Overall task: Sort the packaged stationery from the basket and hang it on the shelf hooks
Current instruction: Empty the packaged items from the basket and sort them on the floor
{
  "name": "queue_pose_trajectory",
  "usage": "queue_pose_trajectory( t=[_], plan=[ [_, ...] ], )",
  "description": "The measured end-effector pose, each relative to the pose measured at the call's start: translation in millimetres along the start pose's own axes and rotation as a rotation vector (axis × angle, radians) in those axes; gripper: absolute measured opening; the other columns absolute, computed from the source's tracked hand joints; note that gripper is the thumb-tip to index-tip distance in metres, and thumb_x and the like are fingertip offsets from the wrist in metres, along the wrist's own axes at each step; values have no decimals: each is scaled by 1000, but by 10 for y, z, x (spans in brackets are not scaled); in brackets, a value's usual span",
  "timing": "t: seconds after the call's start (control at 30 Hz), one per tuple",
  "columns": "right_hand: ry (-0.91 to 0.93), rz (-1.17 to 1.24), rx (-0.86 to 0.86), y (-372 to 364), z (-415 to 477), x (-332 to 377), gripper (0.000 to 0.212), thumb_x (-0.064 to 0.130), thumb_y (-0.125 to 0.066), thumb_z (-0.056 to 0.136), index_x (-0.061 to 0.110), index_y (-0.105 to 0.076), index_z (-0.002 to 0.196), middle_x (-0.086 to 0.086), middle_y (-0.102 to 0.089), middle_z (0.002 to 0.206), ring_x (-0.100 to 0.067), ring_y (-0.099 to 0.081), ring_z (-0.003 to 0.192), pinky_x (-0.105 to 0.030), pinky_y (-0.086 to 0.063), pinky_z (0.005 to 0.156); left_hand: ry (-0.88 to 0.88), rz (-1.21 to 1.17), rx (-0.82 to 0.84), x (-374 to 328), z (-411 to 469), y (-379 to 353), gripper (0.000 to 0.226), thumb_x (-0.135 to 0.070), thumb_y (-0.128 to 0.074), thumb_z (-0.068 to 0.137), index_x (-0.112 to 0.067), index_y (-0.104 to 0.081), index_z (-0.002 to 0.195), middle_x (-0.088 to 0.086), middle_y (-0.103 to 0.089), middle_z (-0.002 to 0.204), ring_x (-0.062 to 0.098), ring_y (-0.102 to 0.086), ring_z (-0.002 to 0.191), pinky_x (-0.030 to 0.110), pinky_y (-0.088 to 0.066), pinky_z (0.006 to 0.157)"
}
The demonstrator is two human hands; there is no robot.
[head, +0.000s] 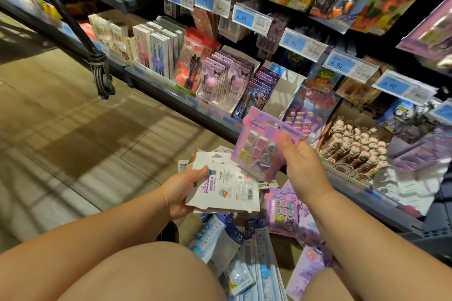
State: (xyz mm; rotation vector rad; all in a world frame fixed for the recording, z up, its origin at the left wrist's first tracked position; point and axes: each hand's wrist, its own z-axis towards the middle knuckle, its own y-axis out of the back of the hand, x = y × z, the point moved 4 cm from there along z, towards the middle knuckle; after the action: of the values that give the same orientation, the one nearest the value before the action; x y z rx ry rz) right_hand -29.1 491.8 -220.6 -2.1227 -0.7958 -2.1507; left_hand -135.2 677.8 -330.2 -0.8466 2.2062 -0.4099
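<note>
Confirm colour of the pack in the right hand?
Purple and pink: the pack held by the right hand. Head view.

Purple-pink eraser card, white-backed packs with purple script, blue ruler packs, blue price tags.

A stack of packs sits in the left grip, a single pack in the right grip; ruler packs lie below. Behind stands the shelf, trolley wheel leftward.
</note>
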Motion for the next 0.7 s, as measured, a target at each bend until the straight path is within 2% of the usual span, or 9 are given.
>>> queue_pose_trajectory(
  t=[0.07, 0.13, 0.17, 0.27, 0.37, 0.43, 0.5, 0.57, 0.7],
  plan=[
    [-134, 197, -64, 106, 106, -247, 107, 84, -61, 62, 7, -48, 135, -8, -60, 132, -25, -57, 121, -49, -43, 104, -19, -12, -15, -20, 10, 16, 20, -23, -47, 100, -9, -56, 111, 17, -74, 83, 29, -72, 61, 42, -59, 47],
    [-193, 308, -79, 147, 178, -396, 120, 84, -69, 54, 14, -35, 146, -7, -48, 145, -27, -49, 131, -56, -37, 108, -40, -7, -33, -45, 2, 9, 19, -23, -47, 100, -9, -56, 108, 15, -74, 76, 27, -71, 56, 35, -54, 39],
    [-204, 343, -88, 122, 134, -292, 112, 79, -70, 60, 14, -37, 145, -7, -51, 142, -27, -51, 129, -57, -39, 106, -47, -1, -41, -54, -3, -1, 23, -24, -47, 100, -7, -55, 113, 15, -74, 78, 27, -71, 56, 34, -54, 40],
    [-211, 368, -129, 108, 87, -155, 54, 50, -56, 92, 11, -54, 128, -4, -71, 112, -25, -66, 108, -48, -47, 98, -86, 20, -73, -77, 24, 3, 43, -22, -51, 99, -6, -42, 137, 19, -72, 97, 29, -73, 64, 35, -55, 44],
    [-95, 155, -237, 177, 55, -38, 47, 54, -53, 91, 11, -60, 107, -8, -70, 105, -23, -66, 100, -45, -51, 92, -114, 45, -86, -99, 22, -10, 50, -19, -53, 98, -10, -33, 143, 22, -68, 109, 31, -73, 67, 37, -55, 45],
    [99, -77, -249, 153, -24, 137, 30, 41, -48, 99, 14, -61, 94, -2, -66, 84, -7, -63, 79, -30, -50, 76, -131, 51, -96, -111, 2, -28, 49, -17, -54, 97, -13, -32, 142, 21, -69, 108, 31, -72, 67, 39, -56, 45],
    [265, -241, -73, -16, -143, 259, 24, 37, -45, 99, 26, -64, 108, 11, -66, 86, 8, -57, 71, -13, -43, 67, -143, 60, -111, -116, 2, -33, 47, -16, -54, 97, -13, -34, 139, 19, -71, 100, 31, -72, 67, 43, -56, 45],
    [338, -410, 137, -242, -250, 251, 36, 44, -43, 95, 32, -63, 123, 10, -68, 108, 7, -60, 86, -8, -43, 74, -142, 77, -108, -125, -8, -48, 41, -16, -54, 97, -12, -37, 134, 16, -73, 90, 31, -72, 65, 50, -57, 46],
    [444, -697, 348, -532, -328, 106, 64, 72, -30, 86, 33, -61, 126, 12, -62, 127, -12, -56, 115, -33, -43, 94, -84, 100, -30, -115, -70, -124, 24, -18, -45, 97, -6, -58, 114, 16, -71, 78, 30, -69, 57, 38, -56, 47]
  ],
)
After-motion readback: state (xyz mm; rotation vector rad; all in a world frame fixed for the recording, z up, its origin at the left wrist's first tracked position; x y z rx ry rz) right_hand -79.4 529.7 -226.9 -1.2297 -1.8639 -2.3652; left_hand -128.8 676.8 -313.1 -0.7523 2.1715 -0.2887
